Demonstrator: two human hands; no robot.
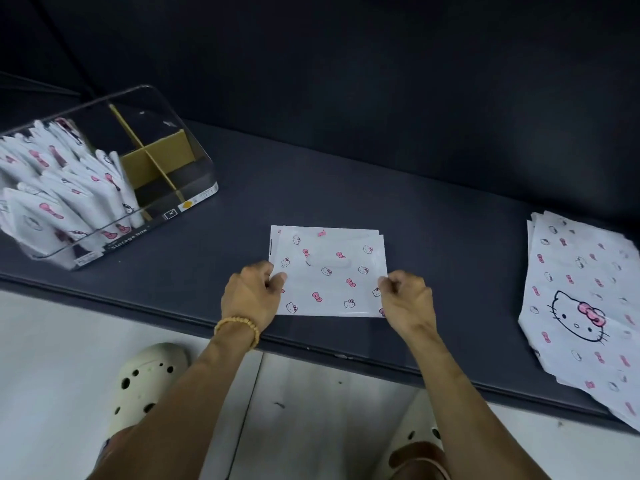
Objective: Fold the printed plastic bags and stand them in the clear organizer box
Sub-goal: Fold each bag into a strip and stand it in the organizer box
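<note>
I pinch the bag (329, 271) at both side edges, left hand (251, 294) and right hand (407, 299), keeping it flat on the worktop (450, 209) to crease squarely.

glossy plastic bag (329, 271), matt dark tabletop (433, 220)
</note>
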